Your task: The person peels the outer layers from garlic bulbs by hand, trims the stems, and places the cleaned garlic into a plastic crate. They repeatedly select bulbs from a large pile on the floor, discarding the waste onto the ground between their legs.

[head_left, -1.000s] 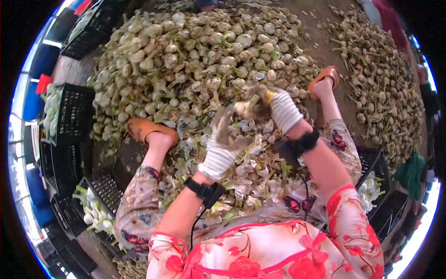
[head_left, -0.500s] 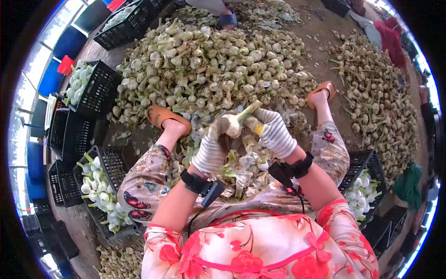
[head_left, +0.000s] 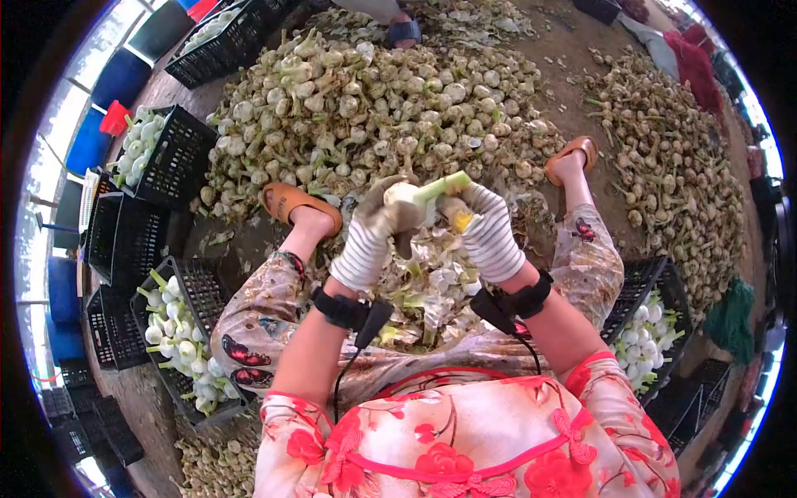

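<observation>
My left hand, in a striped, dirt-stained glove, is closed around a garlic bulb. The bulb's outside looks whiter and cleaner than those in the heap, and its pale green stem points to the right. At the stem's end is my right hand, gloved the same way, its fingers bent in and pressed against the stem. A yellow patch shows at the right thumb and fingers; I cannot tell what it is. Loose garlic skins lie below both hands, between my legs.
A large heap of unpeeled garlic lies ahead, another garlic pile to the right. Crates of cleaned bulbs stand beside me, one left and one right. More black crates line the left. Another person's foot is beyond the heap.
The bulb has tilted over and moved slightly left and up with my left hand, showing a whiter surface. My right hand stays at the stem, its wrist turned slightly.
</observation>
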Demonstrator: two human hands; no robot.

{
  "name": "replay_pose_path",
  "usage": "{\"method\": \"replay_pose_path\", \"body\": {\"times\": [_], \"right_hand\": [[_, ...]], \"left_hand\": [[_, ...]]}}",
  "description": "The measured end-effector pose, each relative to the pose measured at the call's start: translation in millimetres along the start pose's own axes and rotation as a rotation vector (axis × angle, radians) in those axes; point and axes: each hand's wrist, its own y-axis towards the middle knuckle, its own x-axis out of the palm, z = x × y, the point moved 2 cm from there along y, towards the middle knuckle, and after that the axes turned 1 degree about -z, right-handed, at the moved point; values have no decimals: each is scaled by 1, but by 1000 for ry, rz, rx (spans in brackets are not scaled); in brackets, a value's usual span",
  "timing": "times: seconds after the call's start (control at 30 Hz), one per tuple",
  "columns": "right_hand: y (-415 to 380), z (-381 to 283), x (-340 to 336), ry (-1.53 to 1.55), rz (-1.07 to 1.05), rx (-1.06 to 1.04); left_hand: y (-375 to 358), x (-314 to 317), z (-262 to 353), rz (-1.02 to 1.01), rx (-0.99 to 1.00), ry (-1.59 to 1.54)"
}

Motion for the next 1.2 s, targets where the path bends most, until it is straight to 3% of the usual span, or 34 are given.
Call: {"method": "replay_pose_path", "body": {"times": [0.03, 0.1, 0.17, 0.2, 0.3, 0.33, 0.37, 0.43, 0.47, 0.5, 0.53, 0.57, 0.63, 0.67, 0.77, 0.8, 0.9, 0.93, 1.03, 1.07, 1.1, 1.13, 1.17, 1.2], "right_hand": [[0, 2, -1, 86, 9, 64], [1, 7, -1, 336, 34, 229], [3, 12, -6, 436, 39, 308], [7, 16, -8, 291, 69, 251], [2, 20, 2, 62, 58, 122], [0, 26, 7, -40, 12, 142], [-1, 26, 12, -153, 17, 74], [3, 27, 13, -80, 36, 173], [17, 38, 4, 138, 136, 127], [32, 49, -9, 353, 238, 79], [37, 22, -18, -206, 258, 162], [63, 66, -59, -632, 274, -34], [54, 29, -53, -797, -24, 247], [51, 37, -50, -869, -137, 123], [32, 8, -21, -531, -269, -27], [29, -1, -15, -600, -282, 23], [31, 6, -19, -392, -343, -14], [35, 14, -23, -242, -296, 136], [32, 5, -28, -273, -240, 165], [27, 0, -25, -519, -250, 17], [21, -4, -19, -764, -255, -131], [17, -5, -14, -889, -245, -99], [14, 3, -15, -779, -234, -118], [15, 12, -19, -580, -267, 27]], "left_hand": [[8, -9, -7, -150, -2, -124], [8, -8, -19, 36, -154, -353], [12, -14, -12, -152, -190, -356], [13, -14, -10, -248, -211, -358], [10, -9, -18, 142, -43, -62], [17, -13, -30, 205, 59, 150], [17, -20, -38, 205, 108, 128], [16, -22, -32, 198, 210, 83], [9, -26, -29, 137, 68, 66], [6, -20, -21, 106, 80, 30], [5, -15, -15, 72, 95, -7], [4, -12, -12, 39, 115, -41], [13, -25, -22, 50, 148, 52], [10, -31, -35, 48, 104, 72], [6, -10, -20, 19, -4, 93], [5, -8, -18, 10, -31, 98], [0, -14, -21, -8, -52, -33], [1, -16, -23, 2, -75, -44], [2, -17, -19, 8, -141, 28], [3, -22, -27, 22, -53, 193], [3, -20, -26, 20, -88, 213], [3, -15, -24, 15, -124, 234], [3, -11, -22, 8, -156, 256], [4, -15, -26, -46, -138, 232]]}}
